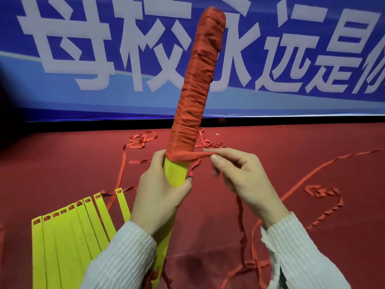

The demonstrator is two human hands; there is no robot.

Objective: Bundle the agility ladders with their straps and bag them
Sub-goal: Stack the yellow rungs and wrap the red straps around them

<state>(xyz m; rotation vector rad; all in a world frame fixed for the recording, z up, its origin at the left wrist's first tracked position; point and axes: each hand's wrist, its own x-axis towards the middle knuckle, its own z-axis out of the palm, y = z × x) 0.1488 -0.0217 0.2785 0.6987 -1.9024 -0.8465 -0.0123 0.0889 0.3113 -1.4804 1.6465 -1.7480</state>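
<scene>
Above the red floor (62,155), held up and tilted away from me: one bundle (198,80) of yellow rungs, wound in red strap from its top end down to just above my left hand (160,192).

Left hand: fingers and thumb curled round the bare yellow end of the bundle, below the last turn. Firm hold, as far as I can judge.

Right hand (235,174): thumb and fingertips pinch the strap (200,156) where it leaves the last turn, drawn out sideways and taut.

Strap tail: runs from the pinch down between my sleeves and off across the floor in twisted loops; I cannot tell where it ends.

Second ladder (68,230): yellow rungs fanned flat on the floor at lower left, not yet bundled. Bag: not in view.

Risks, as I judge them:
- Pinch slips or tension drops; the lower turns slacken and the wrap creeps loose.
- Twisted tail snags on itself or on the fanned rungs and jerks the strap from my fingers.
- Left hand covers the last bare stretch; winding further needs a regrip, and the rungs could slide out of the wrap then.
</scene>
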